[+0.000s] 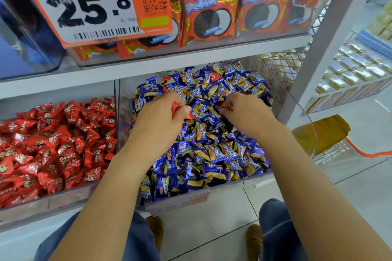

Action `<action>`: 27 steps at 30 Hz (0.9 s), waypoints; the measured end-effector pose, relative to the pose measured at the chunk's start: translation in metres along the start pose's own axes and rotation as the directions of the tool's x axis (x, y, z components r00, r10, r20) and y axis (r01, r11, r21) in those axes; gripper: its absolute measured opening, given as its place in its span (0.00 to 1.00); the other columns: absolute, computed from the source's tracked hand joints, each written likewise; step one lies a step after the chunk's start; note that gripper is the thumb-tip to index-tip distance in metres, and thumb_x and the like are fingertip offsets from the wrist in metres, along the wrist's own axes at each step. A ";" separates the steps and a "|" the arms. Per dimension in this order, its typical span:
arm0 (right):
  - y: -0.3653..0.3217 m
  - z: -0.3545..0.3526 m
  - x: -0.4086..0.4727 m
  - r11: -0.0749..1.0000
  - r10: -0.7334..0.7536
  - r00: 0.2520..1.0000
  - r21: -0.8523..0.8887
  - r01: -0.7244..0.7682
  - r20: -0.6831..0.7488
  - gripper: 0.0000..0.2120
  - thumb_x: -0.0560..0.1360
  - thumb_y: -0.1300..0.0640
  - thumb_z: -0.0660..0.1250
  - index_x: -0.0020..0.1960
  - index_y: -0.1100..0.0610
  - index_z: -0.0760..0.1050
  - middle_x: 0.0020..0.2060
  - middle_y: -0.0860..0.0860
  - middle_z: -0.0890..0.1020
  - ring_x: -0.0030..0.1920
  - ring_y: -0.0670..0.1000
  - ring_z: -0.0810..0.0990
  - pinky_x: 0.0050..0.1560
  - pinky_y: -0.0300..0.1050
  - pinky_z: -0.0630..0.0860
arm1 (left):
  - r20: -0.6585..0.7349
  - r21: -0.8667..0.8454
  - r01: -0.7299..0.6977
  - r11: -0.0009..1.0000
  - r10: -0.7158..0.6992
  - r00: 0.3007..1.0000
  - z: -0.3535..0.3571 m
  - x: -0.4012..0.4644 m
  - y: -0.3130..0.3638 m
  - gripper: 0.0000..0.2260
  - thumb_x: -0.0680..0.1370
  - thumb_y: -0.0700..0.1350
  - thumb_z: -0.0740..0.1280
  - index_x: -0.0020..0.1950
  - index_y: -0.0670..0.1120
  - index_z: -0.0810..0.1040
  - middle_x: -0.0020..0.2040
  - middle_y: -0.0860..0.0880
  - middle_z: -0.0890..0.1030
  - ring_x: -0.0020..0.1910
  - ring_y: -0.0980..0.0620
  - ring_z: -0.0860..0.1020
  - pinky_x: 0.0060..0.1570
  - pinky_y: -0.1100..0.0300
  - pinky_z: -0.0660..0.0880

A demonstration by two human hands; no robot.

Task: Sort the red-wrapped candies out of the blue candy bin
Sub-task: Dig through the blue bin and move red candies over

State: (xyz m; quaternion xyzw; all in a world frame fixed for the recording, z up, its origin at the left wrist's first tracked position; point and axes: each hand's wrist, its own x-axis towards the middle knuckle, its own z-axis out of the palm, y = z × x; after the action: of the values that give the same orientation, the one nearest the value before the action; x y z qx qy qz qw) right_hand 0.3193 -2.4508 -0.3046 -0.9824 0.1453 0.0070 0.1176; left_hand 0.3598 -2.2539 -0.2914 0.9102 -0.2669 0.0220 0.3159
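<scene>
A pale grey metal shelf rack [169, 59] fills the upper view, its slanted upright [318, 48] running down the right side. On the upper shelf a clear bin [254, 36] holds orange-red biscuit packs, fronted by a large white and orange price sign [91, 4]. Behind the upright sits a wire mesh panel [282, 68]. Further right, another shelf unit [356, 70] carries rows of gold-wrapped goods. The floor [222, 207] is light grey tile with dark seams; an orange cable [369, 152] crosses it.
</scene>
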 end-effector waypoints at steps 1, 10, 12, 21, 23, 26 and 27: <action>0.002 -0.002 -0.002 0.999 0.030 0.999 -0.027 -0.029 0.015 0.13 0.79 0.47 0.61 0.46 0.57 0.73 0.36 0.53 0.76 0.38 0.57 0.76 0.36 0.46 0.72 | 0.002 0.000 0.000 1.000 0.000 1.000 0.000 0.000 0.000 0.06 0.80 0.50 0.63 0.50 0.49 0.75 0.39 0.59 0.72 0.36 0.62 0.70 0.33 0.72 0.63; -0.001 0.015 0.009 0.984 -0.083 0.992 -0.166 0.067 -0.091 0.14 0.80 0.60 0.56 0.63 0.52 0.72 0.33 0.52 0.74 0.33 0.56 0.74 0.27 0.40 0.63 | -0.002 -0.018 -0.017 1.000 0.017 1.000 0.002 -0.002 0.005 0.04 0.80 0.49 0.63 0.47 0.50 0.73 0.38 0.60 0.71 0.34 0.63 0.69 0.36 0.77 0.64; -0.002 0.019 0.011 0.971 -0.058 0.997 -0.235 0.044 -0.049 0.14 0.80 0.62 0.56 0.62 0.53 0.72 0.31 0.51 0.70 0.33 0.56 0.72 0.26 0.39 0.60 | -0.005 -0.012 -0.019 1.000 0.019 1.000 0.002 -0.002 0.003 0.04 0.80 0.49 0.63 0.47 0.50 0.73 0.38 0.59 0.71 0.35 0.63 0.69 0.36 0.76 0.64; 0.004 0.007 -0.001 0.992 -0.040 0.997 -0.118 0.032 -0.069 0.08 0.81 0.54 0.60 0.55 0.57 0.74 0.40 0.54 0.79 0.40 0.57 0.77 0.35 0.45 0.71 | -0.011 0.012 -0.022 1.000 0.022 1.000 0.000 -0.002 0.001 0.04 0.80 0.49 0.63 0.48 0.49 0.73 0.36 0.59 0.70 0.33 0.62 0.69 0.32 0.71 0.63; 0.007 0.002 -0.005 0.999 -0.042 0.995 -0.034 0.039 -0.093 0.09 0.81 0.52 0.59 0.54 0.56 0.74 0.39 0.54 0.79 0.39 0.56 0.77 0.35 0.46 0.71 | -0.009 0.012 -0.025 1.000 0.025 1.000 0.000 -0.003 0.002 0.04 0.80 0.49 0.63 0.47 0.49 0.73 0.36 0.58 0.70 0.33 0.62 0.68 0.33 0.71 0.63; 0.010 0.002 -0.007 0.997 -0.075 0.983 -0.037 0.070 -0.170 0.09 0.81 0.52 0.58 0.57 0.54 0.73 0.37 0.52 0.79 0.36 0.55 0.76 0.32 0.44 0.71 | 0.008 0.003 -0.030 1.000 0.030 1.000 0.002 -0.004 0.004 0.05 0.80 0.49 0.63 0.47 0.49 0.73 0.36 0.58 0.70 0.34 0.62 0.68 0.32 0.70 0.62; 0.009 0.003 -0.007 0.995 -0.086 0.983 -0.060 0.077 -0.162 0.10 0.81 0.51 0.58 0.59 0.52 0.73 0.38 0.52 0.80 0.38 0.55 0.77 0.32 0.44 0.71 | 0.013 -0.006 -0.033 0.999 0.033 0.999 0.003 -0.004 0.005 0.05 0.80 0.49 0.63 0.47 0.49 0.73 0.37 0.59 0.70 0.35 0.62 0.69 0.32 0.69 0.61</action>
State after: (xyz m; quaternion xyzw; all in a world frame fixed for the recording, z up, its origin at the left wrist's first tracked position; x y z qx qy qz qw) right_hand 0.3097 -2.4564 -0.3095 -0.9875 0.1140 -0.0751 0.0791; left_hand 0.3535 -2.2565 -0.2918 0.9050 -0.2840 0.0205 0.3162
